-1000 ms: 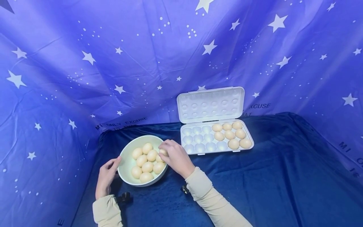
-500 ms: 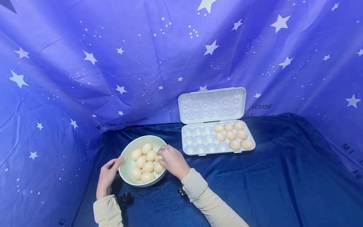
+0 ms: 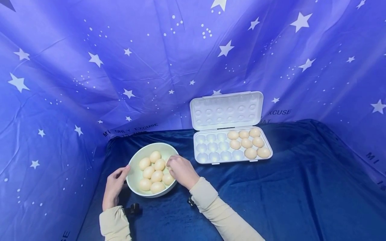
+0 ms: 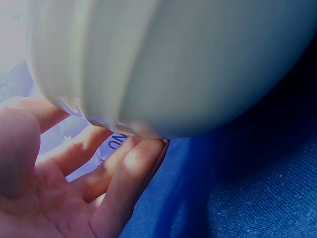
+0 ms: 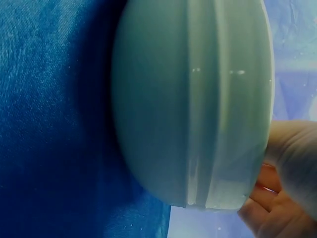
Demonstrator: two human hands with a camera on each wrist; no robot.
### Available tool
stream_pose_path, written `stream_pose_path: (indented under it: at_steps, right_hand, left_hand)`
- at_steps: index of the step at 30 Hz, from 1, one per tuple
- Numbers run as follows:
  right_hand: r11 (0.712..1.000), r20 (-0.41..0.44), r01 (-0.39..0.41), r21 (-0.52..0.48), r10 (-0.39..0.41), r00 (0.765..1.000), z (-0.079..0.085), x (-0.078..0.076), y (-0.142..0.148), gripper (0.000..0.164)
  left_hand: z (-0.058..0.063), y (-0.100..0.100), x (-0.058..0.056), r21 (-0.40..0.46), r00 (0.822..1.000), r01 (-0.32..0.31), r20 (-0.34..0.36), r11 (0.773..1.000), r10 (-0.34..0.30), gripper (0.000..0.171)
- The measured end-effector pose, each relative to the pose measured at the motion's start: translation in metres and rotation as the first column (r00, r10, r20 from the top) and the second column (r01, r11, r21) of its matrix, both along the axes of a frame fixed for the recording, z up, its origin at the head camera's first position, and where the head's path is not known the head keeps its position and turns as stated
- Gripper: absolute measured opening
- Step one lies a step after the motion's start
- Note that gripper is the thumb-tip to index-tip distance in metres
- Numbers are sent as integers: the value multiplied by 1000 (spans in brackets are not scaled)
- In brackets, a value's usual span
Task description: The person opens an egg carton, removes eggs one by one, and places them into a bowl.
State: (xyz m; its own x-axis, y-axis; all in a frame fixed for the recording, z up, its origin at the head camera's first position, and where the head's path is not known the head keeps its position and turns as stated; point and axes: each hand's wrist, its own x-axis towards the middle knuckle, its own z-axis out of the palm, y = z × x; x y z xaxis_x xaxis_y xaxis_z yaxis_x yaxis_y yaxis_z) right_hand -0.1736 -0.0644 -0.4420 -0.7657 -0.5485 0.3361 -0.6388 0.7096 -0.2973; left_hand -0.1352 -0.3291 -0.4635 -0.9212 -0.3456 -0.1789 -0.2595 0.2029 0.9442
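A pale green bowl (image 3: 131, 182) stands at the left of the table with several light brown eggs (image 3: 157, 175) inside. At its left rim my left hand (image 3: 114, 187) holds the bowl; in the left wrist view its fingertips (image 4: 143, 153) touch the outer wall. My right hand (image 3: 182, 170) reaches over the right rim, its bent fingers round an egg that it mostly hides. From the right wrist, the bowl's wall (image 5: 158, 99) covers most of these fingers. To the right, a white egg box (image 3: 199, 159) lies with its lid raised, eggs (image 3: 246, 143) filling its right side.
Dark blue velvet cloth (image 3: 286, 194) covers the table under the bowl and box. A purple starry curtain (image 3: 156, 60) hangs behind and on both sides. The box's lid (image 3: 226, 110) stands up close to the back curtain.
My right hand has moved slightly left and lower into the bowl, covering the egg seen at its fingers earlier. A few eggs in the bowl have shifted slightly. My left hand stays at the rim.
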Motion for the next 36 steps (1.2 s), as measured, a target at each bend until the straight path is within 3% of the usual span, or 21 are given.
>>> stream_pose_path:
  at_steps: [9, 17, 29, 36]
  right_hand:
    - [1000, -10, -18, 26, 18, 1000, 3, 1, 1, 9]
    - [994, 81, -70, -85, 76, 994, 11, -3, 12, 17]
    - [979, 112, 71, -191, -50, 992, 24, -17, 57, 18]
    - [969, 68, 119, -216, -107, 992, 24, -25, 87, 19]
  left_hand:
    - [1, -1, 0, -3, 1000, -3, 21, 1000, 3, 44]
    - [0, -2, -1, 16, 999, -7, 38, 1000, 7, 44]
    - [2, -1, -1, -9, 1000, -1, 9, 1000, 1, 41]
    - [4, 0, 1, -32, 999, 6, 33, 999, -5, 47]
